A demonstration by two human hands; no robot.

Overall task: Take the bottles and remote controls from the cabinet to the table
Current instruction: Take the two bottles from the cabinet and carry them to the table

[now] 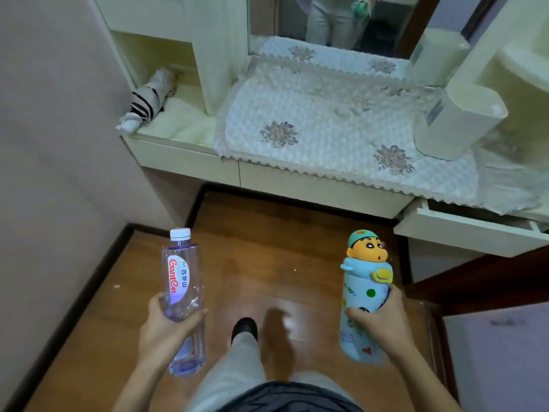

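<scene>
In transit: my left hand (166,331) wraps a clear water bottle (182,295); my right hand (383,319) grips a cartoon-topped bottle (364,292). Both short of the cloth-covered bench (297,191). No remotes visible; neither bottle set down yet.

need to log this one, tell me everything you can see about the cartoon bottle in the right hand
The cartoon bottle is a pale blue, plastic-looking flask printed with coloured dots and letters. Its lid is a yellow cartoon face in a green cap, with a yellow clasp below. It is closed, upright with a slight tilt, held around its middle by the right hand above the wooden floor, in front of the table.
</scene>
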